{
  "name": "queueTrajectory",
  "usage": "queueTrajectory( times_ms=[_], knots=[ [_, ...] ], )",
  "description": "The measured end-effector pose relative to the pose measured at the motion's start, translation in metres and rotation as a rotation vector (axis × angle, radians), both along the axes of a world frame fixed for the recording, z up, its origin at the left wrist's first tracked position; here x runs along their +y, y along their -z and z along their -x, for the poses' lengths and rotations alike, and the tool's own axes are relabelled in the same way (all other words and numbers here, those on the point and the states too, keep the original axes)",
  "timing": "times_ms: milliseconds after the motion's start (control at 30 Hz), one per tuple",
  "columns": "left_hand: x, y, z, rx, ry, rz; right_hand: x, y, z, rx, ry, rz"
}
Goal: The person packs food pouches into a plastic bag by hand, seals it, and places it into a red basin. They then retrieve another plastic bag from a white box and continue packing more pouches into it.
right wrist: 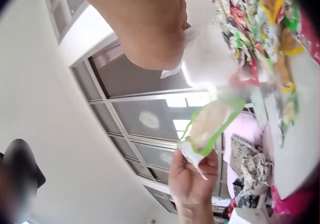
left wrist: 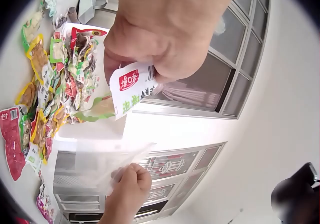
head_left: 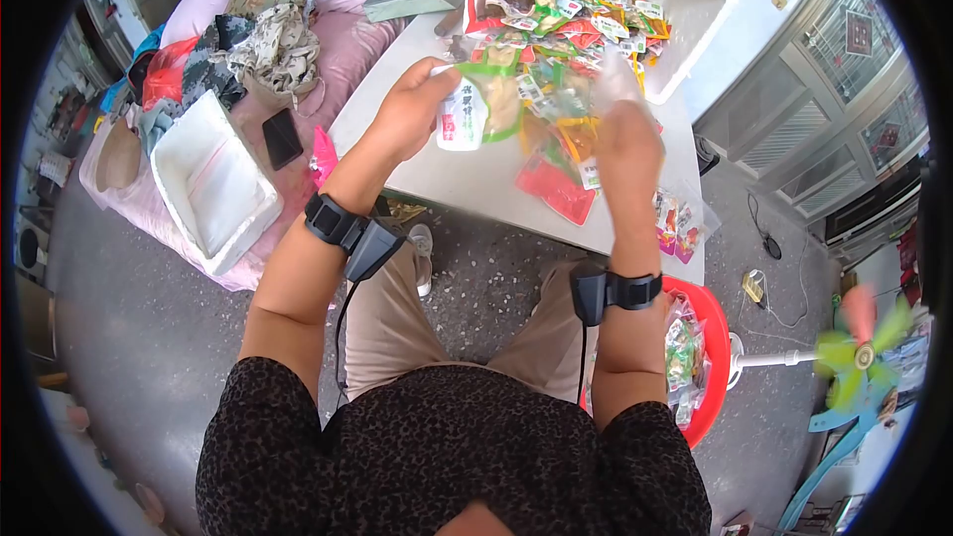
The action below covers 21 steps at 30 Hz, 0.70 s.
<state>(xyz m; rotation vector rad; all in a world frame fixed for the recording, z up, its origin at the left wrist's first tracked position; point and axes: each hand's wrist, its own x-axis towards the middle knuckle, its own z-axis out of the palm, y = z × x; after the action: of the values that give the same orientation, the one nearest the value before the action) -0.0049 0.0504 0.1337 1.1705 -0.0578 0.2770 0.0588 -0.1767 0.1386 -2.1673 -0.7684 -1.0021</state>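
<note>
My left hand pinches the white end of a green-edged food packet, held up over the front of the table. In the left wrist view the packet's white label shows red and green print beside the fingers. My right hand, blurred, is raised to the right of the packet and grips a clear plastic bag. Below and between the hands lie loose packets, among them a red one. The right wrist view shows the left hand under the packet, while the right fingertips are mostly hidden there.
A white foam box full of small packets stands at the table's back. Pink and purple packets lie at the right edge, above a red basin. A fan stands right; an empty foam box lies on the bed at left.
</note>
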Motion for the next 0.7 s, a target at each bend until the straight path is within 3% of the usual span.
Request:
queueTrajectory(
  times_ms=[67,133,233,367,533,700],
  knots=[
    [0.008,0.012,0.002,0.046,0.035,0.012,0.017,0.046,-0.017,0.181,-0.064,0.154],
    [0.010,0.024,0.004,0.098,0.058,0.038,0.035,0.094,-0.025,0.167,-0.211,0.060],
    [0.008,0.038,0.008,0.157,0.085,0.107,0.051,0.124,-0.018,0.486,-0.206,0.137],
    [0.002,0.052,0.004,0.173,0.160,0.264,0.065,0.175,-0.031,0.612,-0.234,0.160],
    [-0.007,0.078,-0.010,0.176,0.212,0.498,0.066,0.187,-0.035,0.634,-0.387,-0.031],
    [0.001,0.114,-0.014,0.334,0.006,0.396,0.051,0.170,-0.031,0.860,-0.380,-0.120]
  ],
)
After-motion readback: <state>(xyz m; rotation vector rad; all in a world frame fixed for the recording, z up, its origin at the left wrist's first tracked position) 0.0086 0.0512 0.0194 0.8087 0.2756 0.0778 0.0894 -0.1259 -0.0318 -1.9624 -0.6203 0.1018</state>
